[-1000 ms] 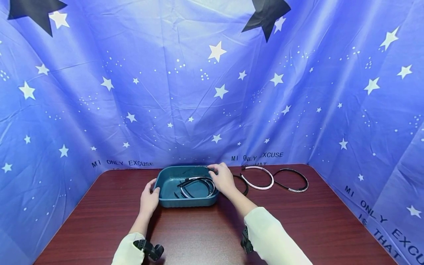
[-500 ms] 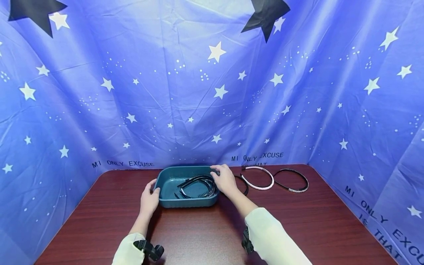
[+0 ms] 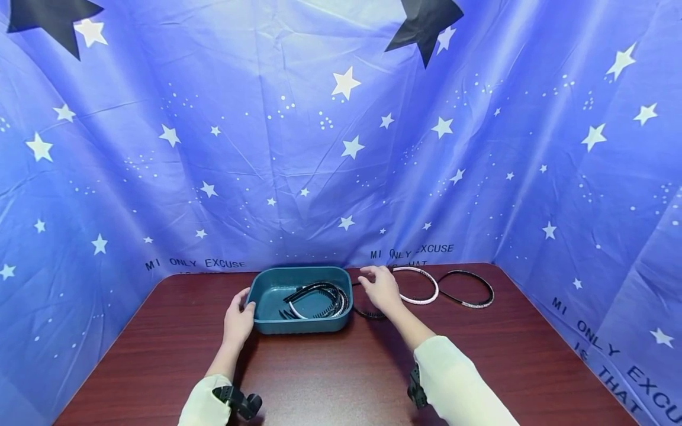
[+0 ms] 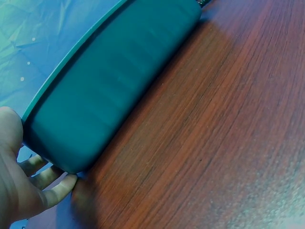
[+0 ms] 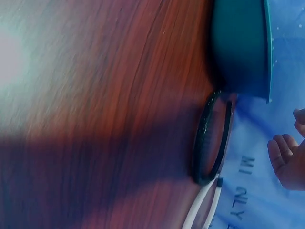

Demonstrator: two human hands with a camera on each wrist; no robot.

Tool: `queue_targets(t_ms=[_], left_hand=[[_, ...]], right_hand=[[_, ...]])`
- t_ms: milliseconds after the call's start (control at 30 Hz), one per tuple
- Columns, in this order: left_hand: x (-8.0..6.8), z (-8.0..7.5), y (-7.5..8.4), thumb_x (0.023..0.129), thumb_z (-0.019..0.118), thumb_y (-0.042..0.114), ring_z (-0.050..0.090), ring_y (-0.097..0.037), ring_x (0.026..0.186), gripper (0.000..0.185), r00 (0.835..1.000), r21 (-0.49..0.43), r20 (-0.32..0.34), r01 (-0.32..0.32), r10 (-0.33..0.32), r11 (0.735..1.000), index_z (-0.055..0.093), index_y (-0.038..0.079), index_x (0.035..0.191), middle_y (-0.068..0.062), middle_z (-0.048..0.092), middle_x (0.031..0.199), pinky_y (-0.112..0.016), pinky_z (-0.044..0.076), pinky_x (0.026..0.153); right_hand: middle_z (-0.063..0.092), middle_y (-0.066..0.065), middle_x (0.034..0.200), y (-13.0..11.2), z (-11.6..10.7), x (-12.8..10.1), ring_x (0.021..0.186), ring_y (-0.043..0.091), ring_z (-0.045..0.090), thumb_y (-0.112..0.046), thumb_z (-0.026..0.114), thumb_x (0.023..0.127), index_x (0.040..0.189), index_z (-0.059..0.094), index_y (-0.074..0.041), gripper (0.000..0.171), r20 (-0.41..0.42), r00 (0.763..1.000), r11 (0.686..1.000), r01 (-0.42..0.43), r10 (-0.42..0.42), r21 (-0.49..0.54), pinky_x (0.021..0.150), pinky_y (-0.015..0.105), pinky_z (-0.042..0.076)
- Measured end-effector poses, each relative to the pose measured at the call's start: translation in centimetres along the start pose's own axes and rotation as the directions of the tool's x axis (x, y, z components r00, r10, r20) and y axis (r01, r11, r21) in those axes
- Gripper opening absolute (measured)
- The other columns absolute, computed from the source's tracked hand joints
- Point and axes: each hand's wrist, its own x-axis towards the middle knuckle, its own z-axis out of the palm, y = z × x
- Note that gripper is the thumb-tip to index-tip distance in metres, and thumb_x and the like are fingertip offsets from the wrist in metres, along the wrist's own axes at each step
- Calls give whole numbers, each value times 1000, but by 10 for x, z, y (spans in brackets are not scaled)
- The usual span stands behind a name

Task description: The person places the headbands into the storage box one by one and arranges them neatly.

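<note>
A teal basin (image 3: 266, 322) sits on the dark wooden table and holds several black headbands (image 3: 319, 294). My left hand (image 3: 240, 316) grips its left end, thumb at the rim and fingers against the outer wall; the left wrist view shows those fingers (image 4: 55, 188) by the basin (image 4: 109, 81) corner. My right hand (image 3: 375, 284) hovers with relaxed fingers, holding nothing, over a black headband (image 3: 367, 313) lying just right of the basin. In the right wrist view that black headband (image 5: 209, 143) lies between the basin (image 5: 240, 47) and a white headband (image 5: 200, 210).
The white headband (image 3: 421, 288) and a black studded headband (image 3: 471, 291) lie on the table at the back right. A blue starry cloth (image 3: 341, 148) hangs round the table's back and sides. Bare table (image 3: 330, 378) lies in front of the basin.
My right hand has left the basin's right rim and moved right, over the black headband on the table. The headbands now rest in the basin. My left hand stays put.
</note>
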Motion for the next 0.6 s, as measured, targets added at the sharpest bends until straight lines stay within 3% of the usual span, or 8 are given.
queue_targets(t_ms=[233,600], left_hand=[[1,0,-1,95,42,8,41,-37,126,43,1000,8,1,3,-3,1000,40,5,138,-25,42,138,-52,32,105],[0,0,-1,95,42,9,41,-37,124,44,1000,27,-5,-2,2,1000,39,5,139,-26,43,137,-52,32,105]], right_hand=[[67,11,99,21,-16,-1,90,25,61,-19,67,83,105,69,-7,25,-23,999,999,-23,22,-34,79,41,48],[65,15,114,55,-39,-4,111,32,56,-21,66,84,109,67,-4,30,-16,999,994,-52,51,-96,89,47,44]])
